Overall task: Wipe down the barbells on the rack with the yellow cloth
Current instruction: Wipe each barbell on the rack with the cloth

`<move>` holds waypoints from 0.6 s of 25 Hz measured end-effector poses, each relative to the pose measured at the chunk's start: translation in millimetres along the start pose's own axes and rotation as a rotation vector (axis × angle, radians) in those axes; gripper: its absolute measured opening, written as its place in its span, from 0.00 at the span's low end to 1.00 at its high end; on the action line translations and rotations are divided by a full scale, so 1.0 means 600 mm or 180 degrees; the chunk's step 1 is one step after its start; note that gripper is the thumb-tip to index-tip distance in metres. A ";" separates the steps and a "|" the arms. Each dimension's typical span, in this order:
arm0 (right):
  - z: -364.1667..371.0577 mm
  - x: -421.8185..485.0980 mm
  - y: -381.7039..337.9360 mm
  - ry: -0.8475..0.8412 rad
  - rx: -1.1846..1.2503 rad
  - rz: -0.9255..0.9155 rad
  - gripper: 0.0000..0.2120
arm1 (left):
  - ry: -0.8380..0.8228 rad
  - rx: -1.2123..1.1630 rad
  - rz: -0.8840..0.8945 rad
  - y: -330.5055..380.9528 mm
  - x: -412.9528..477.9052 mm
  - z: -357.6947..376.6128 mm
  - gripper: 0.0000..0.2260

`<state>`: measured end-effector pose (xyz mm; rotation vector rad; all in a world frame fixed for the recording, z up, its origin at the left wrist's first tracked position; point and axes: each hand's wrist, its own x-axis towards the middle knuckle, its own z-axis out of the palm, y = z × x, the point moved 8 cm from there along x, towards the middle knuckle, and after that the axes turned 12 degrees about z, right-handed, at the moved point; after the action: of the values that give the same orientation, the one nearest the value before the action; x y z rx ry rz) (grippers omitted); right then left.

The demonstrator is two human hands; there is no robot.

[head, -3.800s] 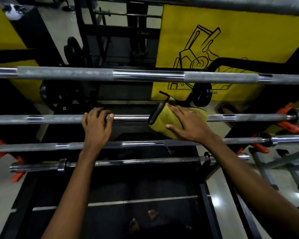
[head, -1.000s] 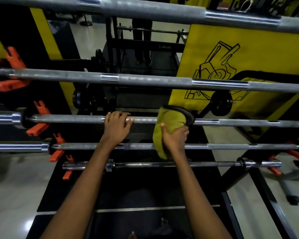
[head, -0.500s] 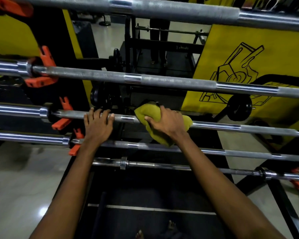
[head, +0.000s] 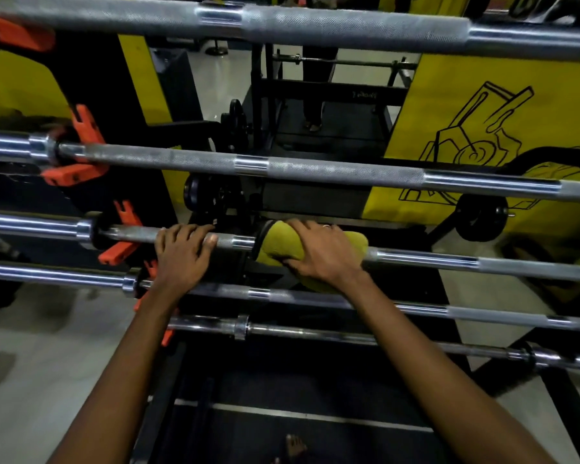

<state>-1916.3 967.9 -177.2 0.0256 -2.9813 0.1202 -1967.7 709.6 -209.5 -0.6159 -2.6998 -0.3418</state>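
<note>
Several steel barbells lie across the rack, one below the other. On the third barbell point(head: 449, 262) my left hand point(head: 181, 252) grips the knurled shaft near its left end. Just to its right, my right hand point(head: 322, 252) presses the yellow cloth point(head: 282, 244) around the same barbell, fingers curled over the top. The cloth wraps the shaft and hangs a little below it, partly hidden by my hand. The barbell above point(head: 315, 169) and the one below point(head: 416, 309) are untouched.
Orange rack hooks point(head: 77, 152) hold the bar ends at the left. A top barbell point(head: 315, 28) crosses very close overhead. Behind stand yellow wall panels point(head: 482, 95), black weight plates point(head: 236, 125) and a person's legs point(head: 315, 95). A bare foot point(head: 293, 445) shows on the black mat below.
The view has swung left along the rack, bringing the bars' left ends and orange hooks into sight. My right hand with the cloth stays on the same barbell beside my left hand.
</note>
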 end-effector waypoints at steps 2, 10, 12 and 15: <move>-0.002 0.005 -0.026 0.0136 -0.0020 0.0110 0.35 | 0.0018 -0.0051 -0.0018 0.000 0.000 -0.004 0.23; 0.006 -0.037 -0.032 0.0464 0.0390 -0.0595 0.45 | 0.0413 -0.0004 -0.0190 0.018 0.000 -0.010 0.21; 0.001 -0.035 -0.027 0.0392 0.0469 -0.0466 0.43 | 0.0459 0.0029 -0.0216 0.019 -0.001 -0.009 0.22; -0.006 -0.002 -0.047 0.0183 0.0493 0.0098 0.34 | 0.0458 0.0043 -0.0217 0.014 -0.002 -0.003 0.23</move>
<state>-1914.0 940.3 -171.5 -0.0056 -2.9088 0.3491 -1962.1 715.7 -207.0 -0.4773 -2.5872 -0.3706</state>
